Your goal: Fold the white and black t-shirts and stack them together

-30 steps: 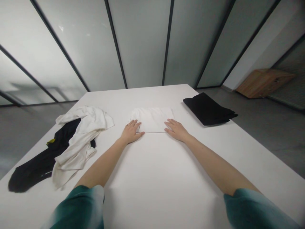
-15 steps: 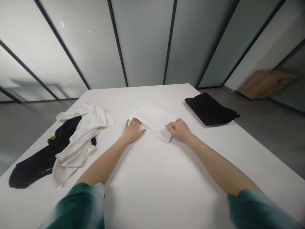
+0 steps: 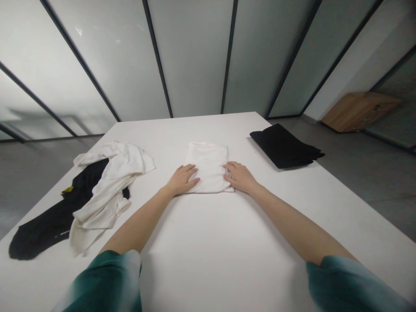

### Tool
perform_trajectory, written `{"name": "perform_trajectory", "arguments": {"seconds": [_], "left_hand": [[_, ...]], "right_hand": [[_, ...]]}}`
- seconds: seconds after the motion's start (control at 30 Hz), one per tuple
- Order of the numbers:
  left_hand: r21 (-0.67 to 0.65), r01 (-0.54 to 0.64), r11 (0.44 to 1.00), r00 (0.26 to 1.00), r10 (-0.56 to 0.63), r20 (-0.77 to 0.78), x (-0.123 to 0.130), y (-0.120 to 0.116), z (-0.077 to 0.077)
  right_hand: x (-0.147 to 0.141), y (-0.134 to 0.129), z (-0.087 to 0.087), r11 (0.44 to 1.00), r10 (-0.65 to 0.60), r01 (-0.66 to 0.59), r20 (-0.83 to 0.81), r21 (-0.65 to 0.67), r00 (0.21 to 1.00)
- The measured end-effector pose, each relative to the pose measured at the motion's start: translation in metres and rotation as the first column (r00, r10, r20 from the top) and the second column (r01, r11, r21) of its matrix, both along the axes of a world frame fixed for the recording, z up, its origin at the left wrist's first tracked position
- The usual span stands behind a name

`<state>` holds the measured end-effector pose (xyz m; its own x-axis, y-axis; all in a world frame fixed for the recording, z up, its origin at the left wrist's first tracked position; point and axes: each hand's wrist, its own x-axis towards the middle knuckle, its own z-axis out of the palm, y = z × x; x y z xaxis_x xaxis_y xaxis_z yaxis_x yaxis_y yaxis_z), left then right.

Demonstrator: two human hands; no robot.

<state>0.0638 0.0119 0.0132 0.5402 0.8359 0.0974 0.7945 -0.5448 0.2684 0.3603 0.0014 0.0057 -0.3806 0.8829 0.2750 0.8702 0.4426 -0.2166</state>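
In the head view a white garment [image 3: 209, 167], folded into a flat rectangle, lies on the white table [image 3: 214, 251] between my hands. Which kind of garment it is cannot be told. My left hand [image 3: 182, 180] rests on its left edge, fingers stretched out and thumb spread. On the opposite edge lies my right hand [image 3: 239, 177], its fingers extended over the cloth and slightly bent. Neither hand grips the fabric.
Left on the table, a crumpled white garment [image 3: 120, 167] lies over a black garment [image 3: 45, 227] with a small yellow patch. Folded black cloth [image 3: 284, 146] sits at the right edge. Frosted glass panels [image 3: 195, 56] stand behind; a wooden cabinet [image 3: 357, 112] is on the floor at right.
The white garment, partly raised and loosely bunched before, now lies flat as a neat rectangle. My right hand has gone from pinching its corner to lying open on its edge.
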Motion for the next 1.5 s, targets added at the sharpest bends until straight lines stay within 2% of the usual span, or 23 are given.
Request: {"name": "perform_trajectory", "arguments": {"seconds": [0.1, 0.23, 0.3, 0.53, 0.63, 0.73, 0.83, 1.07, 1.13, 1.27, 1.33, 1.4, 1.5], "left_hand": [[-0.040, 0.024, 0.999, 0.999, -0.025, -0.035, -0.001, -0.002, 0.000], [0.044, 0.126, 0.991, 0.992, -0.126, 0.002, 0.000, -0.006, 0.006], [0.069, 0.167, 0.984, 0.985, -0.169, 0.022, 0.002, -0.008, 0.010], [0.094, 0.261, 0.961, 0.965, -0.263, 0.011, 0.011, -0.014, 0.015], [0.088, 0.233, 0.968, 0.971, -0.237, 0.036, 0.014, -0.013, 0.013], [0.026, 0.131, 0.991, 0.979, -0.133, 0.151, 0.014, -0.009, 0.010], [-0.058, 0.043, 0.997, 0.970, -0.027, 0.241, 0.011, -0.004, 0.006], [-0.080, 0.004, 0.997, 0.957, 0.019, 0.291, 0.007, 0.000, 0.001], [-0.045, 0.026, 0.999, 0.963, -0.013, 0.269, 0.007, -0.002, 0.002], [0.074, 0.207, 0.976, 0.967, -0.216, 0.138, 0.006, -0.007, 0.007], [0.105, 0.267, 0.958, 0.959, -0.275, 0.073, 0.004, -0.009, 0.010], [0.113, 0.281, 0.953, 0.957, -0.286, 0.039, 0.002, -0.010, 0.012], [0.117, 0.279, 0.953, 0.960, -0.281, 0.007, 0.000, -0.010, 0.013]], "right_hand": [[0.004, 0.004, 0.000, 0.997, 0.024, -0.020, -0.042, 0.075, 0.999], [0.009, 0.005, 0.002, 0.967, 0.246, -0.238, -0.091, 0.093, 0.965], [0.011, 0.005, 0.004, 0.953, 0.299, -0.291, -0.119, 0.080, 0.947], [0.005, -0.003, 0.009, 0.936, 0.348, -0.327, -0.201, 0.131, 0.916], [0.000, -0.007, 0.011, 0.931, 0.365, -0.354, -0.179, 0.092, 0.914], [-0.002, -0.008, 0.010, 0.928, 0.372, -0.369, -0.130, 0.045, 0.919], [0.000, -0.005, 0.007, 0.939, 0.343, -0.341, -0.103, 0.038, 0.934], [0.004, 0.006, -0.005, 0.958, 0.285, -0.282, -0.099, 0.043, 0.953], [0.005, 0.008, -0.007, 0.969, 0.249, -0.244, -0.134, 0.048, 0.959], [0.005, 0.009, -0.007, 0.988, 0.157, -0.152, -0.231, 0.041, 0.960], [0.004, 0.009, -0.006, 0.996, 0.094, -0.093, -0.297, 0.019, 0.950], [0.003, 0.008, -0.004, 1.000, -0.009, -0.002, -0.389, -0.028, 0.921], [0.002, 0.008, -0.001, 0.984, -0.175, 0.122, -0.540, -0.132, 0.824]]}}
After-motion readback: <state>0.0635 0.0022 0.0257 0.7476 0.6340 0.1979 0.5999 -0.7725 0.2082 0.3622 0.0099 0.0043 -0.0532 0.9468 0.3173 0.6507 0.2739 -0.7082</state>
